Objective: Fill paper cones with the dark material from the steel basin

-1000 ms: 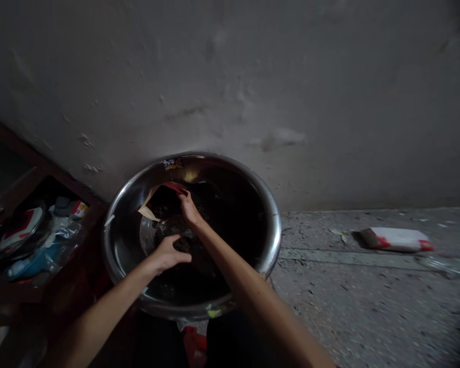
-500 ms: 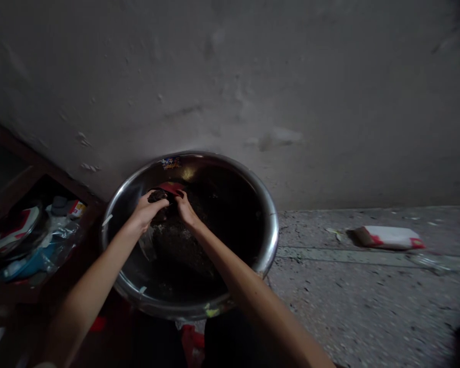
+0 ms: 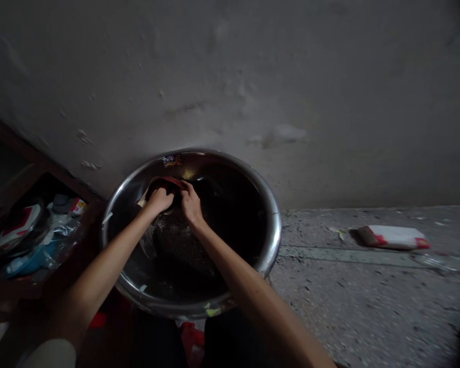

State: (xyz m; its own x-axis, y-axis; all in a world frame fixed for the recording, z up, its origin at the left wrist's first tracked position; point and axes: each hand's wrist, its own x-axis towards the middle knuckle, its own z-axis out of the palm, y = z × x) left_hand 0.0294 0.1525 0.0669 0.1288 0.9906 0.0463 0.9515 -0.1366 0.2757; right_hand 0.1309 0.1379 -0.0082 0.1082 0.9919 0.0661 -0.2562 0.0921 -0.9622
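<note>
A large shiny metal basin stands before me with dark, crumbly loose material inside it. Over its far left part, my right hand grips the right edge of a dark red paper bag, with the thumb and fingers closed on the rim. My left hand reaches into the bag's mouth with its fingers curled. The bag's left flap shows a pale surface. Most of the left fingertips, and whatever they hold, are hidden inside the bag.
A grey wall rises right behind the basin. On the speckled floor to the right lies a white and red packet. At left, a dark wooden shelf holds a blue bowl, clear plastic wrapping and other items.
My left hand, which held a clump of the dark material beside the bag, has moved into the bag's mouth. My right hand still holds the bag, whose opening has widened leftward.
</note>
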